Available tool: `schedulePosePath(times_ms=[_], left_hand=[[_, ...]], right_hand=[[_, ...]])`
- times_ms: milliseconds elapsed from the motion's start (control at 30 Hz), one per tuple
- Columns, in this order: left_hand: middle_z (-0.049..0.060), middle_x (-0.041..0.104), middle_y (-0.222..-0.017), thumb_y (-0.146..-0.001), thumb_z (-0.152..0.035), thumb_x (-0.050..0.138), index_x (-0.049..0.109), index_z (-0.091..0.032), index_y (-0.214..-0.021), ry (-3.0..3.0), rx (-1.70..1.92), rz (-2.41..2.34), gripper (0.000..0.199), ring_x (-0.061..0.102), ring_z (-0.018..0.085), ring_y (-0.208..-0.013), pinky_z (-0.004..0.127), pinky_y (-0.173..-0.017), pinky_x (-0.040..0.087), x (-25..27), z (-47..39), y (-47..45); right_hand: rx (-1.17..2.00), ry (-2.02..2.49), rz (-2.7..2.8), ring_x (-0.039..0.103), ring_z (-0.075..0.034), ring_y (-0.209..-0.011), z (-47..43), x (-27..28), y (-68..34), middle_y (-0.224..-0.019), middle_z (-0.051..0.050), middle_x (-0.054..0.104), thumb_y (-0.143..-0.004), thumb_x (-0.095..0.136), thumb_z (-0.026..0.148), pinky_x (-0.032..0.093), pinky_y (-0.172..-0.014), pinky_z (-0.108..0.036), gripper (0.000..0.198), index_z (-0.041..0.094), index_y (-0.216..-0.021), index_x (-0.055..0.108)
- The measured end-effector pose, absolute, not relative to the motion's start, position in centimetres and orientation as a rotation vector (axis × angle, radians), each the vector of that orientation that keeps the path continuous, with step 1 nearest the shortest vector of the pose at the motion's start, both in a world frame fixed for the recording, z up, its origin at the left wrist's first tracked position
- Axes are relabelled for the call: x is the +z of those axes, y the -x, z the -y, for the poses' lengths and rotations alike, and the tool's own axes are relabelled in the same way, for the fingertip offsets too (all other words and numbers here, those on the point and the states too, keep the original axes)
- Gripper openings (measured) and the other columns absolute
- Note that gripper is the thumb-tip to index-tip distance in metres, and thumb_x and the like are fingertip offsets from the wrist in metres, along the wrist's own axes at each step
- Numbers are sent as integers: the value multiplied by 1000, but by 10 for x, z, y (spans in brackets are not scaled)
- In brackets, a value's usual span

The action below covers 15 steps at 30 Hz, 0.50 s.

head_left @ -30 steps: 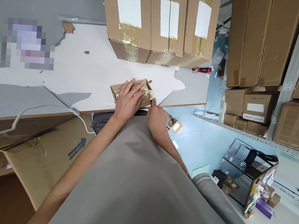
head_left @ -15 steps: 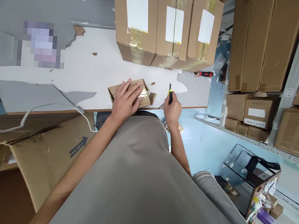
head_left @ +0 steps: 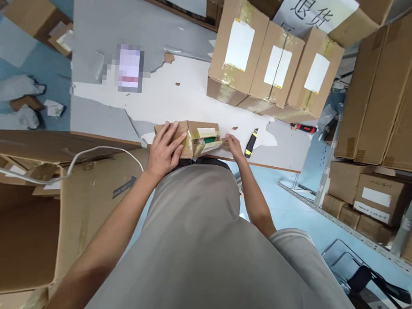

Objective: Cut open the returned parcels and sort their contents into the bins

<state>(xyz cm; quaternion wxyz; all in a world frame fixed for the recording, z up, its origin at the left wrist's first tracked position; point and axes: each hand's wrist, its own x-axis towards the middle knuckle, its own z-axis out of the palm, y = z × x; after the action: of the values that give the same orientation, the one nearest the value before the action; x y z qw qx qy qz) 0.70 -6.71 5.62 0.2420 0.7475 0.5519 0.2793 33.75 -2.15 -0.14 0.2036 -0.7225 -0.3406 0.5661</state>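
A small cardboard box (head_left: 189, 146) lies near the front edge of the table, with tape across it and its right end open. Inside the opening shows something green (head_left: 209, 139); its kind I cannot make out. My left hand (head_left: 166, 149) grips the box's left part, fingers over the top and thumb on the near side. At the open end, my right hand (head_left: 234, 146) pinches a flap of the box between thumb and fingers. A black and yellow utility knife (head_left: 251, 143) lies on the table just right of my right hand.
Three taped cartons (head_left: 234, 57) with white labels stand at the back. A red and black tool (head_left: 304, 128) lies right of them. A large open carton (head_left: 96, 212) is on the left, a white cable (head_left: 86, 153) across it. Shelving with boxes (head_left: 372, 196) stands at right.
My right hand has put the utility knife down on the table and now pinches the box flap. The box's end has come open, showing green inside. The view has shifted left.
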Motion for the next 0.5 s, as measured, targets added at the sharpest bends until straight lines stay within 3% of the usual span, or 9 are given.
schedulePosePath(times_ms=[67,200,300,400,500], left_hand=[[21,66,-168,-121,-48,52,79,-29,-158,-1966,775,-1637,49,61,41,-161,66,-133,50,60,75,-1],[21,70,-146,-122,-45,50,78,-26,-162,-1777,858,-1721,52,72,35,-138,56,-122,59,64,76,6],[17,72,-146,-120,-50,55,78,-26,-161,-1634,866,-1648,53,71,35,-139,53,-128,57,53,56,7],[16,75,-152,-112,-58,62,77,-23,-157,-1387,866,-1518,59,69,35,-147,53,-130,58,37,32,0],[12,74,-162,-101,-58,71,75,-29,-147,-1028,869,-1441,55,69,34,-151,57,-125,62,27,20,-11]], right_hand=[[1813,1871,709,83,-23,-108,18,-3,-316,-129,-12,86,-112,61,77,70,-104,-43,71,20,-151,75],[1806,1825,631,85,-26,-113,21,14,-309,-131,-12,87,-109,68,78,72,-106,-44,68,21,-144,81],[1712,1808,728,84,-29,-124,32,35,-327,-139,-11,85,-107,69,80,72,-110,-47,70,22,-145,83],[1586,1800,842,80,-32,-135,41,47,-342,-152,-8,81,-104,70,84,72,-114,-51,80,27,-159,78],[1464,1832,961,78,-32,-133,42,48,-349,-162,-9,75,-103,65,88,72,-114,-54,89,29,-169,72]])
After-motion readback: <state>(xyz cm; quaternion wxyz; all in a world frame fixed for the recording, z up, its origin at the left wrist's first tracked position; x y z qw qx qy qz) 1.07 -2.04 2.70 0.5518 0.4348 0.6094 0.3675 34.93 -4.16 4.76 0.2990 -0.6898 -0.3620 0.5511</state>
